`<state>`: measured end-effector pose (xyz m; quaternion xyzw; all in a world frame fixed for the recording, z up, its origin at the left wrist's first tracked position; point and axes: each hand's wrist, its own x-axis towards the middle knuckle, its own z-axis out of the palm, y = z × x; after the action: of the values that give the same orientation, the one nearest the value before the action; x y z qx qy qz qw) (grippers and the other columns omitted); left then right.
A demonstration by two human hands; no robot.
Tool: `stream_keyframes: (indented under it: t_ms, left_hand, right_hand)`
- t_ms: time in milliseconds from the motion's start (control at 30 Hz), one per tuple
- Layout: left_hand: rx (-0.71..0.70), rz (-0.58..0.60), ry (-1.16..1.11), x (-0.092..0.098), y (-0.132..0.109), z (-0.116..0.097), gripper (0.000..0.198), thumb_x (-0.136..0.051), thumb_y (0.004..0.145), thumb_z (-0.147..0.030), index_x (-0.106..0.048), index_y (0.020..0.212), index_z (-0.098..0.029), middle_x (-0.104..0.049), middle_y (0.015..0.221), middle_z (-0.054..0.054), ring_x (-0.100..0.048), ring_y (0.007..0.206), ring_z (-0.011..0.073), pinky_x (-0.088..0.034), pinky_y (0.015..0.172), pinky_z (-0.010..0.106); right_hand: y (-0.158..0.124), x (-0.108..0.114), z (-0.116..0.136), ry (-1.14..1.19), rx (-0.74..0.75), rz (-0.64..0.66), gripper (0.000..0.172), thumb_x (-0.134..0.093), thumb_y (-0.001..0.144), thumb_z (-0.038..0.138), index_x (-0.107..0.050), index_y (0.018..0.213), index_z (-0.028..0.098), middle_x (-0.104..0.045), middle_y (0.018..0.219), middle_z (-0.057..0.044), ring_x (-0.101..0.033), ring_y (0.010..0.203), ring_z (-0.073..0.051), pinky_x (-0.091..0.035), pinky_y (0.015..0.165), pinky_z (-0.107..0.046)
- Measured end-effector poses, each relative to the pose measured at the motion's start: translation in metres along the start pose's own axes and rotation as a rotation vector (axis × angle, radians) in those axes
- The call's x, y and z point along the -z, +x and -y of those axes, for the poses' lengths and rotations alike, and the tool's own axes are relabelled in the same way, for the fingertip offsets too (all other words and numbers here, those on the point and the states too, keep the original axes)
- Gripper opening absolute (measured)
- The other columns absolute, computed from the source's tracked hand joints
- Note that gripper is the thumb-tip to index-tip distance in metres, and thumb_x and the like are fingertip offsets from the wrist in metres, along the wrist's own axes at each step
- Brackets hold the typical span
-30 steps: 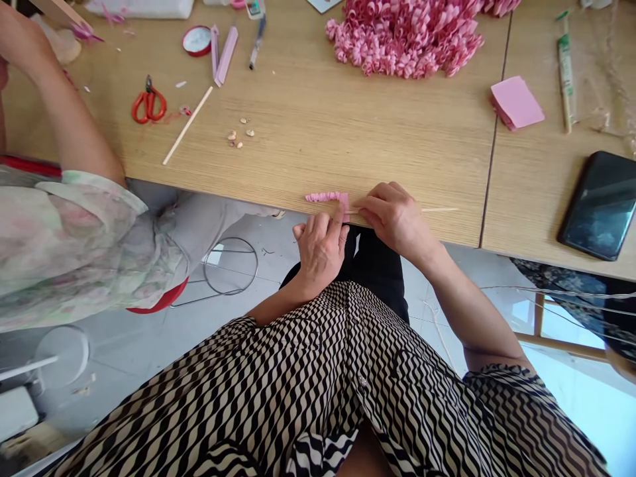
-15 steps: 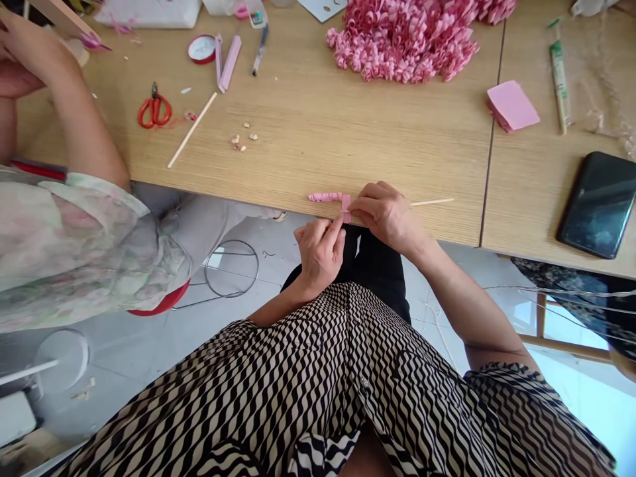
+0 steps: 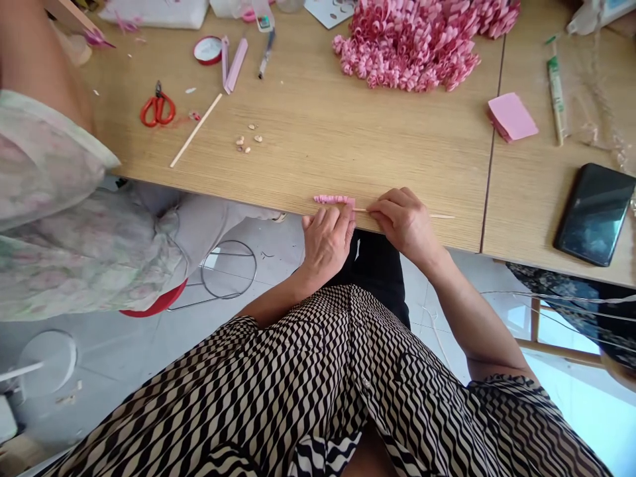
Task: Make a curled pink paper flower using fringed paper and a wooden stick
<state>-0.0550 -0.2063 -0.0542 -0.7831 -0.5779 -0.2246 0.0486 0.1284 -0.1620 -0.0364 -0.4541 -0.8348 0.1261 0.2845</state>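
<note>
A tight pink paper curl [image 3: 332, 199] sits on a thin wooden stick [image 3: 441, 216] at the table's front edge. My left hand [image 3: 326, 242] has its fingertips on the curl's right end, pinching it. My right hand [image 3: 405, 223] grips the stick just to the right of the curl, and the stick's far end pokes out past that hand. A large heap of pink paper curls [image 3: 410, 46] lies at the far side of the table, well away from both hands.
On the wooden table [image 3: 348, 132] lie red scissors [image 3: 158, 109], a loose stick [image 3: 196, 130], small crumbs and a pink paper stack [image 3: 511, 116]. A phone [image 3: 595, 214] rests at the right. A co-worker's floral sleeve [image 3: 50, 159] fills the left side.
The pink strip that stood out at the curl's right end is now wound in, leaving a shorter curl. My hands have moved slightly apart, and the view has shifted a little.
</note>
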Motion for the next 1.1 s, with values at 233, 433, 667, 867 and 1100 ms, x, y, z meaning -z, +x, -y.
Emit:
stream_keyframes:
  t_ms: [233, 433, 667, 867, 1100]
  left_hand:
    - [-0.022, 0.044, -0.004, 0.002, -0.002, 0.000, 0.045, -0.034, 0.102, -0.040, -0.053, 0.136, -0.018, -0.061, 0.085, 0.006, -0.050, 0.083, 0.0203, -0.030, 0.077, 0.036]
    - [-0.019, 0.098, 0.022, 0.004, -0.001, 0.001, 0.049, -0.032, 0.102, -0.044, -0.050, 0.139, -0.018, -0.061, 0.088, 0.006, -0.051, 0.084, 0.0209, -0.030, 0.078, 0.036]
    - [0.003, 0.149, 0.052, 0.005, 0.006, 0.000, 0.051, -0.026, 0.103, -0.045, -0.049, 0.140, -0.018, -0.064, 0.101, 0.010, -0.053, 0.095, 0.0242, -0.032, 0.080, 0.037]
    - [0.004, 0.155, 0.014, 0.008, 0.002, -0.001, 0.050, -0.028, 0.102, -0.047, -0.048, 0.141, -0.023, -0.062, 0.095, 0.008, -0.053, 0.090, 0.0224, -0.033, 0.082, 0.038]
    - [0.040, 0.212, -0.009, 0.006, 0.007, -0.010, 0.054, -0.024, 0.102, -0.047, -0.049, 0.139, -0.017, -0.062, 0.101, 0.011, -0.054, 0.096, 0.0253, -0.035, 0.086, 0.040]
  right_hand:
    - [-0.002, -0.006, -0.003, 0.028, 0.002, -0.056, 0.025, -0.047, 0.095, 0.025, -0.070, 0.090, 0.021, -0.066, 0.089, -0.007, -0.054, 0.085, -0.020, -0.046, 0.077, -0.036]
    - [-0.006, -0.010, -0.002, -0.046, -0.023, -0.111, 0.022, -0.049, 0.095, 0.028, -0.070, 0.092, 0.022, -0.067, 0.089, -0.006, -0.055, 0.086, -0.021, -0.044, 0.080, -0.038]
    - [-0.006, -0.011, -0.002, -0.051, -0.008, -0.092, 0.021, -0.050, 0.095, 0.030, -0.070, 0.095, 0.025, -0.067, 0.094, -0.005, -0.054, 0.089, -0.021, -0.041, 0.081, -0.038]
    - [-0.005, -0.010, -0.002, -0.034, -0.003, -0.061, 0.022, -0.049, 0.096, 0.030, -0.071, 0.097, 0.025, -0.068, 0.096, -0.005, -0.054, 0.092, -0.021, -0.039, 0.082, -0.038]
    - [-0.005, -0.011, -0.002, -0.055, -0.006, -0.078, 0.025, -0.047, 0.097, 0.031, -0.071, 0.099, 0.024, -0.069, 0.096, -0.005, -0.054, 0.091, -0.021, -0.040, 0.080, -0.039]
